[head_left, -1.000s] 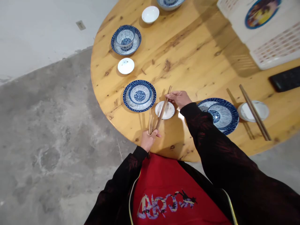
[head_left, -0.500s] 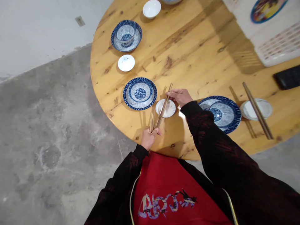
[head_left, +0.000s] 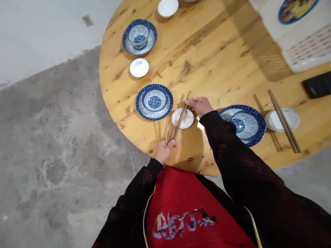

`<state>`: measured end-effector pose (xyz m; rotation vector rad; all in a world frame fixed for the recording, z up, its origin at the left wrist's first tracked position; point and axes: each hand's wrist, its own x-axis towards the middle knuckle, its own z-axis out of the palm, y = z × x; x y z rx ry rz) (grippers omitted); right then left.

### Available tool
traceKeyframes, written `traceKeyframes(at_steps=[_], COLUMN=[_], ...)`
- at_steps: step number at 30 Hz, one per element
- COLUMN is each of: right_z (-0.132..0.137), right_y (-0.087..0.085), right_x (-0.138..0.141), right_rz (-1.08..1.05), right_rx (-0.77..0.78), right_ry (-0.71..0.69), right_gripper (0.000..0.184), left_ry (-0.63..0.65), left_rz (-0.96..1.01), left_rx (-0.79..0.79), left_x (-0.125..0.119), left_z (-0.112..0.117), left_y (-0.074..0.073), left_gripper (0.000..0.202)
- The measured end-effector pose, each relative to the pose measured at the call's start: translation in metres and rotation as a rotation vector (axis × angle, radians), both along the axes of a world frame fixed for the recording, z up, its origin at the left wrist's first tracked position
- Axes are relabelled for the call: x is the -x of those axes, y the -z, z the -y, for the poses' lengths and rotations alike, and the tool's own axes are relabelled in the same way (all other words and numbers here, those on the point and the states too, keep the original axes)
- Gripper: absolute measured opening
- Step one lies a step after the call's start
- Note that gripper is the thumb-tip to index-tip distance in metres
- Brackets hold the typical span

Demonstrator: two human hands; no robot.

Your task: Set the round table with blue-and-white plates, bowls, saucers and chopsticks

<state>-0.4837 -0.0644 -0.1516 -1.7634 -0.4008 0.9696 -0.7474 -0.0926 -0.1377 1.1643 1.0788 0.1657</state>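
My left hand (head_left: pixel 164 151) is closed around the lower ends of several wooden chopsticks (head_left: pixel 179 123) at the table's front edge. My right hand (head_left: pixel 198 105) pinches the upper part of a pair that slants over a small white bowl (head_left: pixel 187 120). A few other chopsticks in the left fist point up apart from that pair. Left of the hands lies a blue-and-white plate (head_left: pixel 139 112) with a matching bowl (head_left: pixel 154 102) on it. Near my right sleeve stands another patterned plate (head_left: pixel 260 132) with a bowl (head_left: pixel 248 125), partly covered by the sleeve.
On the right, chopsticks (head_left: pixel 283 120) rest across a white bowl (head_left: pixel 294 119). A black object (head_left: pixel 319 85) and a white plastic basket (head_left: pixel 302 51) are beyond. Farther left stand a small white bowl (head_left: pixel 139 68), a patterned plate (head_left: pixel 152 46) with a bowl, and another white bowl (head_left: pixel 168 8).
Both hands keep their hold on the chopsticks with hardly any movement. The whole view has shifted very slightly.
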Motion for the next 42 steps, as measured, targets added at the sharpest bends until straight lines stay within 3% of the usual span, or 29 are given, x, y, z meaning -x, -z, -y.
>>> traceKeyframes(at_steps=[16, 25, 42], right_z=[0.0032, 0.0008, -0.001], right_y=[0.003, 0.0022, 0.0006], right_x=[0.0003, 0.0035, 0.0066], right_rz=[0.035, 0.054, 0.02], right_rx=[-0.011, 0.025, -0.003], right_ry=[0.007, 0.051, 0.058], right_gripper=[0.027, 0.018, 0.029], left_ry=[0.014, -0.03, -0.007], left_rz=[-0.002, 0.004, -0.046], left_rx=[0.001, 0.02, -0.059], left_x=[-0.0005, 0.0003, 0.0018], left_z=[0.0, -0.0018, -0.005], left_y=[0.0001, 0.0046, 0.0071], left_gripper=[0.047, 0.05, 0.054])
